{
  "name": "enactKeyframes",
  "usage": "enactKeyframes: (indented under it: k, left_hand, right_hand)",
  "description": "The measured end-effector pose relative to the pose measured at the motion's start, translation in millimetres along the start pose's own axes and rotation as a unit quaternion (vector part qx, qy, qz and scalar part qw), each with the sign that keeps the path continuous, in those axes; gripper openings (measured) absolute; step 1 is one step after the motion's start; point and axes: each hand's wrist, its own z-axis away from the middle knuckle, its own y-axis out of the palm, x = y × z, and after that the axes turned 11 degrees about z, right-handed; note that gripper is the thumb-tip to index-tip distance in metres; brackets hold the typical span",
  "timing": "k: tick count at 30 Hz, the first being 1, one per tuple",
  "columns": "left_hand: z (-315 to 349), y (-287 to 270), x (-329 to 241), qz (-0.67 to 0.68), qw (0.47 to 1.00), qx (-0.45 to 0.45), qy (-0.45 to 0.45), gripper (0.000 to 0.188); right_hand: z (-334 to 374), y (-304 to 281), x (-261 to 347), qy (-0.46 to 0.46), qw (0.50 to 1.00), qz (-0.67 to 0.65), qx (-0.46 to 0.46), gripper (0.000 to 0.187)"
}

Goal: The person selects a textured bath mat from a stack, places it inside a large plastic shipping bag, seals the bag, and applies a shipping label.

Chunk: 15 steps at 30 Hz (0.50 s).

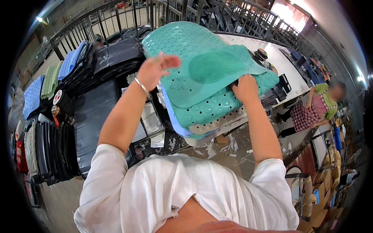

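A teal rubber bath mat [182,37], dotted with suction cups and small holes, lies on a stack of mats in front of me. Its near part is folded over, and an oval ribbed patch [211,66] shows on it. My left hand [158,70] hovers over the mat's left side, slightly blurred, with its fingers apart and nothing in them. At the fold's right edge, my right hand [245,89] grips the mat, its fingertips hidden beneath. Beige, pale blue and other mats [217,125] stick out below.
Dark folded sheets [118,58] and blue and green mats [49,79] are piled at left. Black tape rolls [261,54] sit on the white table [285,64] at right. Metal railings [116,19] run behind. A person in a checked apron [311,112] stands at right. Paper scraps litter the floor.
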Motion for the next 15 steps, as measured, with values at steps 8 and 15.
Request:
enactKeyframes:
  k: [8, 15]
  left_hand:
    - [7, 93, 35, -0.640, 0.750, 0.074, 0.150, 0.073]
    - [-23, 101, 65, -0.721, 0.686, 0.066, 0.068, 0.051]
  right_hand:
    - [-21, 15, 6, 0.006, 0.998, 0.022, 0.063, 0.029]
    - [-19, -5, 13, 0.012, 0.993, 0.050, 0.102, 0.038]
